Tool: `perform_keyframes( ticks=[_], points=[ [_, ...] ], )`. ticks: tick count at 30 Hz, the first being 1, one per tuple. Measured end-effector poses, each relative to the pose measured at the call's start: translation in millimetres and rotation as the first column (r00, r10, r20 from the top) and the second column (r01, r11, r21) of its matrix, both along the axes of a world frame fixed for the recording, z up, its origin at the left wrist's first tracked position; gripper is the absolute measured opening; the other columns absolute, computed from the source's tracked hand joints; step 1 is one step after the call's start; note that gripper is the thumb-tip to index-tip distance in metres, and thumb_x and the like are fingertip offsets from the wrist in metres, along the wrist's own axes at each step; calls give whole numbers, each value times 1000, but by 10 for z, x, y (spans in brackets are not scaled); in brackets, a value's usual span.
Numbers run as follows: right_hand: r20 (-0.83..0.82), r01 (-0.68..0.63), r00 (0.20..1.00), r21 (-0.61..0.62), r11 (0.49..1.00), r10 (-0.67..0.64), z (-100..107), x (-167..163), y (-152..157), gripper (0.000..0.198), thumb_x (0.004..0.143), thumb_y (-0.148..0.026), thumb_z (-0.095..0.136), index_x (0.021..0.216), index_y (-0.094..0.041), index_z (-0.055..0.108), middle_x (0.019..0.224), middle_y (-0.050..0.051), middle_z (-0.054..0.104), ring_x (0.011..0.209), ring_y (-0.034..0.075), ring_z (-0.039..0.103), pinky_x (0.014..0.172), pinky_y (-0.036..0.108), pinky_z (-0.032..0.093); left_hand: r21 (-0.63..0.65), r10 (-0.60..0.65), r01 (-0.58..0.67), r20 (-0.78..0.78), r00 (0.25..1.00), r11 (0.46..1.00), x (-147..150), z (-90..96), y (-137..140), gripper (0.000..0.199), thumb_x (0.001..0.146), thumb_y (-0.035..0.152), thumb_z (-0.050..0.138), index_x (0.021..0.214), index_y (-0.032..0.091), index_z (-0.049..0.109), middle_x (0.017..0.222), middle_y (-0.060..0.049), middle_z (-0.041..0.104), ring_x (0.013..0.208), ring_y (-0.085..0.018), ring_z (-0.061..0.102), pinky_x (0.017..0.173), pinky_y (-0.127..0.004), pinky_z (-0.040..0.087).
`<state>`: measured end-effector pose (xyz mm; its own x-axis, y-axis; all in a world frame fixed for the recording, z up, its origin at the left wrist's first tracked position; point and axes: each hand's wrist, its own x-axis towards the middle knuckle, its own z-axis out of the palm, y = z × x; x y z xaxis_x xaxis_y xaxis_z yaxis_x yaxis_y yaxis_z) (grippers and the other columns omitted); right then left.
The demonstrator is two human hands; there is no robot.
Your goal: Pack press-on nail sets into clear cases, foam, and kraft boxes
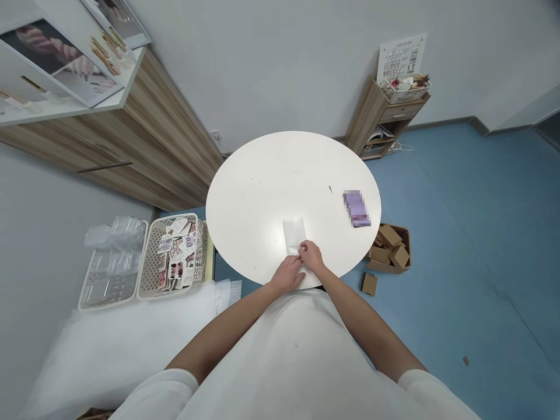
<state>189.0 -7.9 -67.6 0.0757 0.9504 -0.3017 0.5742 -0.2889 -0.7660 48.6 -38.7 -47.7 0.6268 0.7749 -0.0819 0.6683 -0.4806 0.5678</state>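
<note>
A thin, translucent white plastic bag [294, 234] lies on the white oval table [258, 192] near its front edge. My left hand [286, 275] holds down the bag's near end, its fingers bent over it and the thumb apart. Just right of it, my right hand [311, 255] has its thumb and fingertips pinched together on the same end of the bag. The part of the bag under my fingers is hidden, and I cannot tell whether anything is inside it.
A blurred purple phone-shaped item [356, 208] lies on the table's right. Left of the table stand a white basket of nail-sample packets [177, 256] and a bin of clear plastic boxes [114, 262]. A carton of small brown boxes [391, 248] sits on the floor at right.
</note>
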Motion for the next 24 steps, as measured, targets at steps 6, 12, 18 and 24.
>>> perform_keyframes(
  ticks=[6,12,18,24],
  points=[
    [-10,-32,999,30,999,33,-46,19,-1,18,72,-23,43,87,-20,52,78,1,50,72,15,50,68,31,44,71,117,-119,37,992,990,-112,-48,211,33,84,23,36,115,19,44,125,-9,44,118,-22,38,97,-40,34],
    [24,-195,981,179,964,194,25,188,-133,37,75,-20,41,111,-21,44,102,7,51,89,18,51,80,36,43,41,91,-89,-44,995,995,28,-123,340,43,78,21,44,121,20,40,130,-9,41,124,-25,31,99,-43,30],
    [297,-632,766,184,753,570,111,335,-147,77,62,-29,65,129,-19,28,137,12,27,124,29,25,97,44,29,-99,174,-169,45,984,981,16,-137,400,53,73,23,49,124,17,35,126,-11,45,118,-24,39,98,-40,31],
    [374,-722,657,62,689,655,278,270,-124,53,65,-22,58,116,-17,43,120,12,46,105,28,44,82,39,41,-370,293,-240,95,951,898,-21,-23,434,59,65,18,51,122,18,36,115,-10,54,108,-24,48,90,-37,38]
  ],
)
